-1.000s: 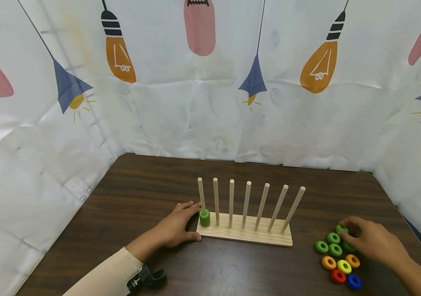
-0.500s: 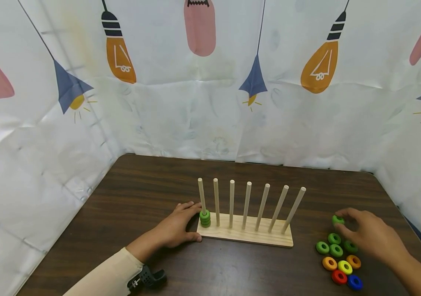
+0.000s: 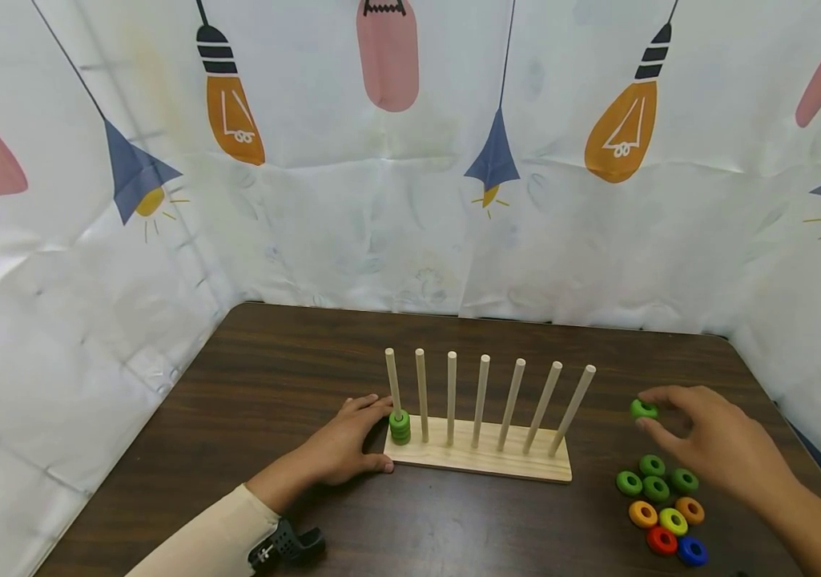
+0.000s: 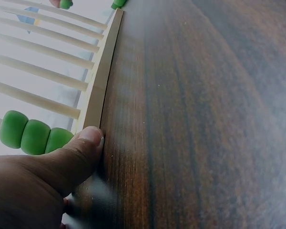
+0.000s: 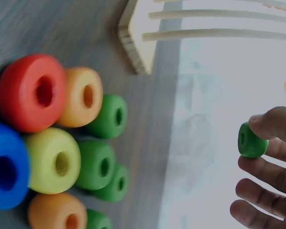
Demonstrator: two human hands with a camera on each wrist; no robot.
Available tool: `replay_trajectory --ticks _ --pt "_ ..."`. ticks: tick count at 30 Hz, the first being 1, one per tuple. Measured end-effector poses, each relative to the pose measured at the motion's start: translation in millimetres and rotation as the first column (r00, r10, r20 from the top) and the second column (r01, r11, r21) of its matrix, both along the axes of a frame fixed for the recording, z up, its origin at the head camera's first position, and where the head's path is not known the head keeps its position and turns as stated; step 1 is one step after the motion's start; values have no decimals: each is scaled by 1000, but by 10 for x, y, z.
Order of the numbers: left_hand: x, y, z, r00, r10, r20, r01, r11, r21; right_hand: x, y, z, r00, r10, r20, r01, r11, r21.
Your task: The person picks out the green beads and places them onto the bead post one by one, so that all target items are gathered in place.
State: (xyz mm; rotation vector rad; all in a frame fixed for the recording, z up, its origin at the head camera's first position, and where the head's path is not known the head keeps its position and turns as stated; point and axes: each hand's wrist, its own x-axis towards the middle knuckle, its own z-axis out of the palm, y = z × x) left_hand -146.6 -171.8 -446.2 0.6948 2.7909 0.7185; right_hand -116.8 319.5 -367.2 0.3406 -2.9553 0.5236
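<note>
A wooden peg board [image 3: 478, 453] with a row of upright pegs stands mid-table. Three green rings [image 4: 35, 136] are stacked on its leftmost peg. My left hand [image 3: 341, 441] grips the board's left end, its thumb against the front edge and its fingers reaching round behind. Off to the right, my right hand [image 3: 723, 445] pinches one green ring [image 5: 251, 141] between thumb and fingers, raised above the table. Below that hand lie loose rings: several green rings [image 3: 655, 489], two orange rings [image 3: 643, 514], a yellow ring [image 3: 673, 522], a red ring [image 3: 662, 541] and a blue ring [image 3: 692, 550].
The dark wood table [image 3: 295, 344] is backed by a white curtain [image 3: 381, 224] printed with lamps and bulbs. A dark strap with a device [image 3: 283, 545] is worn on the left wrist, over a cream sleeve [image 3: 208, 537].
My right hand has lifted the green ring off the group and carried it up and to the left, away from the other rings. The left hand and the peg board have stayed put.
</note>
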Motion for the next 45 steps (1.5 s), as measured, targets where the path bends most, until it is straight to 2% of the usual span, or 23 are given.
replay_trajectory --ticks 7,14,27,38,45 --pt "2 2 5 1000 -5 -4 5 1000 3 36 -99 145 994 31 -106 -30 1000 8" --pt "-6 -2 5 1000 -17 -12 17 1000 16 23 -157 248 977 71 -201 -65 997 37" --pt "-8 -5 35 1000 -21 -7 21 1000 15 1 -277 448 953 115 -281 -110 993 35" --pt "-27 -9 -13 999 -30 -29 31 999 15 -4 -393 557 947 139 -291 -136 990 30" --pt "-24 -10 -13 999 -33 -23 33 999 20 3 -453 641 923 174 -343 -166 985 54"
